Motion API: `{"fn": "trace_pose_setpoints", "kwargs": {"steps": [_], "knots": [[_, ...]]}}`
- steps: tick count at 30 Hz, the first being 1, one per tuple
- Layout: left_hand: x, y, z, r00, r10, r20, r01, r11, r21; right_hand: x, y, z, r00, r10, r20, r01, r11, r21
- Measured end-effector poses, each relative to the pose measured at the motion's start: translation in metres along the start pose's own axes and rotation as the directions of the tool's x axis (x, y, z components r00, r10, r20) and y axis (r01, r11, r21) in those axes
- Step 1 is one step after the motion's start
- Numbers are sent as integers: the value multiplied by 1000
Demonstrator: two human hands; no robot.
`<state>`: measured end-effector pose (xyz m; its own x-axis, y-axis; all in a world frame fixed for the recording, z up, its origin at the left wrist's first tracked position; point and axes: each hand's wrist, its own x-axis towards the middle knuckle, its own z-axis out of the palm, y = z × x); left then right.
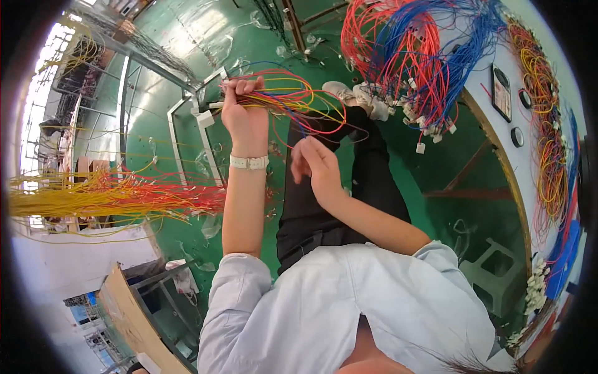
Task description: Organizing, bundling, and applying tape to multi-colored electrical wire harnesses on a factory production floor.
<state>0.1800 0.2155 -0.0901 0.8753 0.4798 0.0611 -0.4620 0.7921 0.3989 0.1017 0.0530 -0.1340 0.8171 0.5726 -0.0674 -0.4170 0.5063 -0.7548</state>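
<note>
A bundle of thin wires (293,107), red, yellow and blue, is gripped in my left hand (244,118), whose fingers are closed around it. The wires fan out to the right in loose loops over my legs. White connectors (205,118) stick out on the left side of that hand. My right hand (321,171) is just below the loops, its fingers curled together by the trailing thin wires. Whatever lies between those fingertips is too small to make out. A white watch strap circles my left wrist.
Red and blue wires with white connectors (430,68) hang over the edge of a white table (507,153) on the right. A phone (501,93) lies there beside more wire bundles. At left, long yellow and red wires (124,196) stretch out near a metal frame (177,134). A stool (495,274) stands under the table.
</note>
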Motion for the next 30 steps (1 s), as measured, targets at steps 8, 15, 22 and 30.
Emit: {"fn": "trace_pose_setpoints", "kwargs": {"steps": [8, 15, 22, 30], "knots": [[-12, -41, -7, 890, -452, -64, 450, 892, -41, 70, -13, -63, 703, -641, 309, 425, 29, -905], [-53, -29, 34, 819, -540, -193, 574, 767, 287, 74, -33, -51, 908, -329, -258, 415, 790, 452], [-23, -55, 3, 951, -310, -10, 274, 825, 494, -20, -50, -12, 811, 362, 460, 271, 465, -843], [-41, -65, 16, 841, -541, -19, 477, 723, 500, 63, -76, -111, 883, 467, 42, -463, 883, -80]]}}
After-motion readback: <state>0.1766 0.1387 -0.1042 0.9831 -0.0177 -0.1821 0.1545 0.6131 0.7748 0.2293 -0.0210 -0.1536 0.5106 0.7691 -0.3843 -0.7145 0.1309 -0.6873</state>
